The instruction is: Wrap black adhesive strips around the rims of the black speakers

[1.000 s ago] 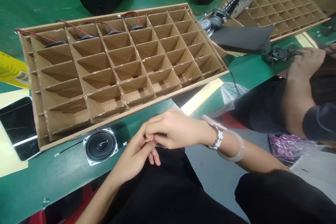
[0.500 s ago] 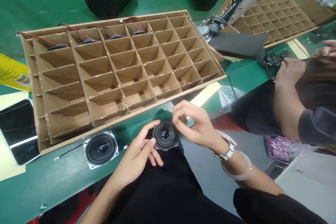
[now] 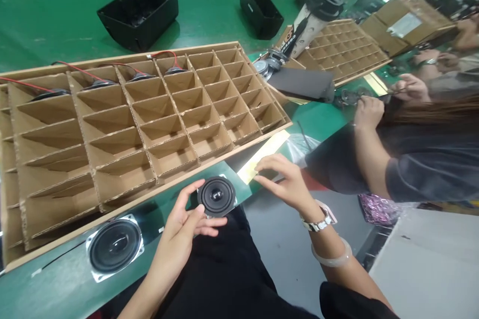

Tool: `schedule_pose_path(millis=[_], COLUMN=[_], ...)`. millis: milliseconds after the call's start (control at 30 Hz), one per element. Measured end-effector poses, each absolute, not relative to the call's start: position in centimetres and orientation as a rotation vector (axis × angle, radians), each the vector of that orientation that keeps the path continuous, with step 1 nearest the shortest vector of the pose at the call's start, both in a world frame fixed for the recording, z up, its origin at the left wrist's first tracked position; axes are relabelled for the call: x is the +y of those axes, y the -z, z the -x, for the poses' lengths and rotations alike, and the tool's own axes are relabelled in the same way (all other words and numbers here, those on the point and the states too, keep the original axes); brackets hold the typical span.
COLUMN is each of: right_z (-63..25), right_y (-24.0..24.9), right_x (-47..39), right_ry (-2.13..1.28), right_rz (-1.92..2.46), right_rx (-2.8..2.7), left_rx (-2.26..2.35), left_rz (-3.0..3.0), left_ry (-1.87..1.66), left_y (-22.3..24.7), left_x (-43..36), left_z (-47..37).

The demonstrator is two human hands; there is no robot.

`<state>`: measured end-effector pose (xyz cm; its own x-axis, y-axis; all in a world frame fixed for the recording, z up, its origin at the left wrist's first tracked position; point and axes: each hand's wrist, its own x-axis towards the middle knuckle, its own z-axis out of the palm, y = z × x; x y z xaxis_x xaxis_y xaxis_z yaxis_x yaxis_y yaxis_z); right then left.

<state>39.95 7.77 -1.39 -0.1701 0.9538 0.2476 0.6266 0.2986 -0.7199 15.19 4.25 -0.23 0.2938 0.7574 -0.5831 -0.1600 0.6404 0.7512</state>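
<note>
My left hand (image 3: 190, 217) grips a small round black speaker (image 3: 216, 195) by its edge, thumb on the near rim and fingers around and beneath it. The cone faces up, and bits of the metal frame show at its corners. My right hand (image 3: 280, 179) is off to the right, apart from the speaker, beside a pale yellow paper strip (image 3: 263, 157). Its thumb and forefinger are a little apart, and I see nothing between them. Another speaker (image 3: 116, 246) with a square silver frame lies face up on the green bench to the left, a thin black wire running from it.
A cardboard divider tray (image 3: 175, 157) holds several speakers with red wires in its far row. Black housings (image 3: 138, 15), a patterned tumbler (image 3: 310, 17) and a second divider tray (image 3: 346, 50) stand beyond. A co-worker's hand (image 3: 368, 112) is at the right.
My right hand has moved away from the speaker's rim, and its fingers have spread. The left hand still holds the speaker. The view has shifted, showing more of the far bench.
</note>
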Motion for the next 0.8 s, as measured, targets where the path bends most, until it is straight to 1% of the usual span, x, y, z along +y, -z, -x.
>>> schedule_pose_path(millis=[100, 200, 300, 400, 467, 567, 700, 800], right_z=[-39.7, -38.7, -38.2, -38.3, -38.4, -38.3, -38.1, -39.3], right_y=[2.5, 3.5, 3.9, 4.1, 4.3, 4.7, 4.8, 4.3], right_x=[8.5, 9.6, 10.5, 10.9, 10.9, 10.7, 10.6, 10.8], right_ry=[-0.62, -0.641, -0.64, -0.62, -0.594, -0.554, -0.575, -0.623], right_rz=[1.381, 1.352, 1.324, 1.282, 1.265, 1.267, 1.3, 1.368], right_rx=[-1.992, -2.054, -2.075, -2.123, -2.147, -2.141, -2.059, -1.894], left_rx=[1.221, 1.35, 1.274, 1.051, 1.017, 1.129, 1.173, 1.228], left_rz=[-0.901, -1.434, -1.895, -2.128, -2.271, -2.492, -2.647, -2.737], left_ry=[-0.651, -0.564, -0.791, -0.961, -0.902, -0.743, -0.688, -0.638], left_y=[0.1, -0.2, -0.4, -0.5, -0.4, 0.5, 1.7, 2.0], left_x=[3.8, 3.0, 3.6, 5.9, 7.7, 9.3, 9.4, 9.0], left_z=[-16.2, -16.4, -16.7, -18.1, -19.4, -20.8, -21.4, -21.5])
